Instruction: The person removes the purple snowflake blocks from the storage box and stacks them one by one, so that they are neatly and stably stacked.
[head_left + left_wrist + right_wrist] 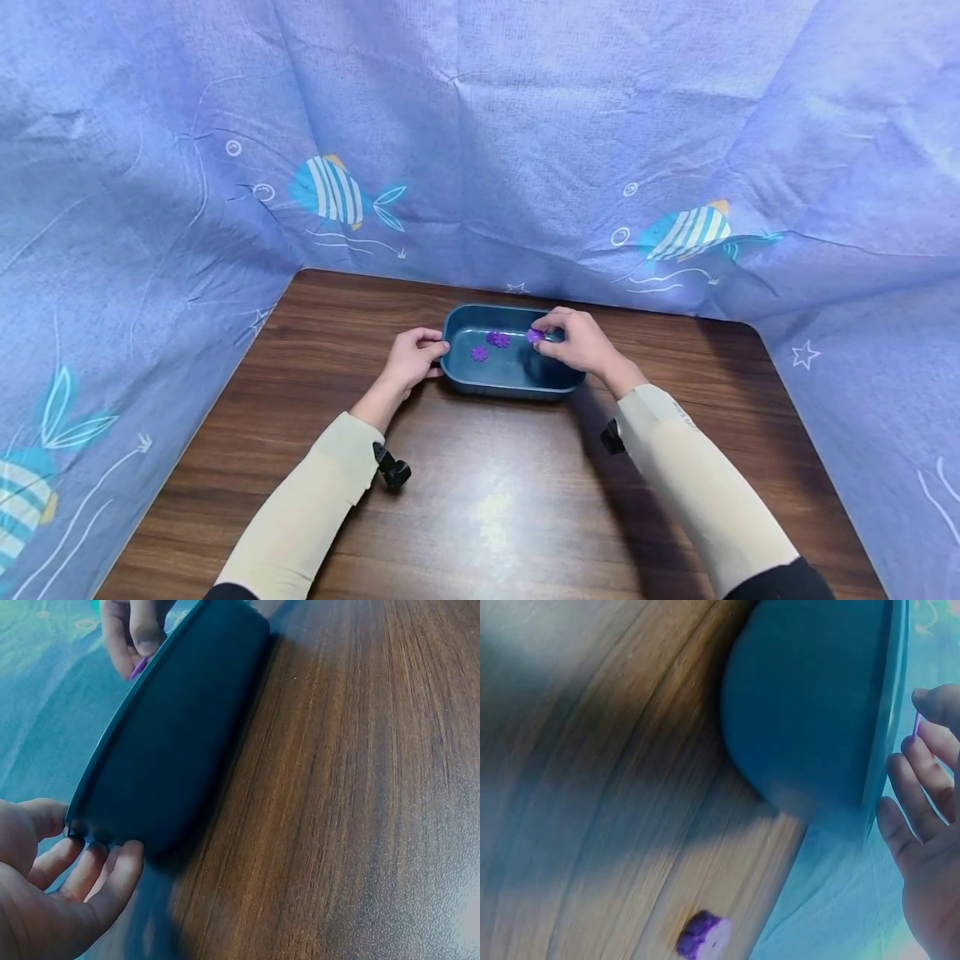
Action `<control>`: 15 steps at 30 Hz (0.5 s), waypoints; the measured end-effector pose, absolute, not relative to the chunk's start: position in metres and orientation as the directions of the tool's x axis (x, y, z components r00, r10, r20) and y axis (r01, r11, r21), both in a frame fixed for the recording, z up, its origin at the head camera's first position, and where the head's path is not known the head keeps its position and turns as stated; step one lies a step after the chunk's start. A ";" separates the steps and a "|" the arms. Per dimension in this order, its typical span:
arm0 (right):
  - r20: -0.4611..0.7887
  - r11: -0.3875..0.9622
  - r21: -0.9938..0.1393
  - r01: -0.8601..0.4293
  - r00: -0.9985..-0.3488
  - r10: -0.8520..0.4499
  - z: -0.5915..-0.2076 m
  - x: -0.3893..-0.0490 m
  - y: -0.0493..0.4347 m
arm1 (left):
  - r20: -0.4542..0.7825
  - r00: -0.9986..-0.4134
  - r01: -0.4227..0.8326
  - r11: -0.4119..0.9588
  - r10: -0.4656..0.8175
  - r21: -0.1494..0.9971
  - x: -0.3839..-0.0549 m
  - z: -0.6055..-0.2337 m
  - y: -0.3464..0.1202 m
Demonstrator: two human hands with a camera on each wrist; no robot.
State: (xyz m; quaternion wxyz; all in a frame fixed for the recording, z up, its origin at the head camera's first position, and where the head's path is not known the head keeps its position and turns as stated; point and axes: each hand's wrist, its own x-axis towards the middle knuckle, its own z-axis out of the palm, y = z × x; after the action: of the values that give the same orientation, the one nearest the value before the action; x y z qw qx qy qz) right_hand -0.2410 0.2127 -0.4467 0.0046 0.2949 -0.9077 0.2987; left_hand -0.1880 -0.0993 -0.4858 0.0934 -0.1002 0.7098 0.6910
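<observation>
A dark teal rectangular basin (510, 385) with rounded corners sits on the table. My left hand (411, 358) grips its left end, thumb at the rim and fingers against the outer wall, as the left wrist view also shows. Above the basin's right part, my right hand (576, 340) pinches a thin purple flower-shaped piece (534, 335) between thumb and fingers. Inside the basin lie a single purple flower piece (479, 354) and a few overlapping flower pieces (498, 339). In the right wrist view, a purple scalloped stack (703, 936) lies on the table outside the basin.
The brown wooden table (480, 483) has rounded far corners. A blue curtain (525, 125) printed with striped fish hangs behind it and along both sides. Small black devices are strapped at both wrists.
</observation>
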 end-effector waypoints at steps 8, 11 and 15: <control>0.243 0.657 -0.533 -0.533 -0.840 -0.485 -0.442 -0.235 0.238 | -0.279 -0.960 -0.280 0.035 -0.016 0.959 -0.188 -0.486 -0.100; 0.242 0.677 -0.525 -0.516 -0.853 -0.463 -0.443 -0.234 0.249 | -0.279 -0.960 -0.279 0.039 -0.017 0.960 -0.187 -0.486 -0.100; 0.249 0.686 -0.531 -0.497 -0.866 -0.434 -0.444 -0.232 0.264 | -0.279 -0.960 -0.279 0.030 -0.015 0.960 -0.187 -0.485 -0.099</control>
State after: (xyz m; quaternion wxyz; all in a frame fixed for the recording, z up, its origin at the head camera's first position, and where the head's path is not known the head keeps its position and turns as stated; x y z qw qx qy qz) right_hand -0.2320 0.2643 -0.4444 0.0515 0.2539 -0.9168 0.3039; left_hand -0.1867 -0.0990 -0.4848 0.0957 -0.1034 0.7114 0.6885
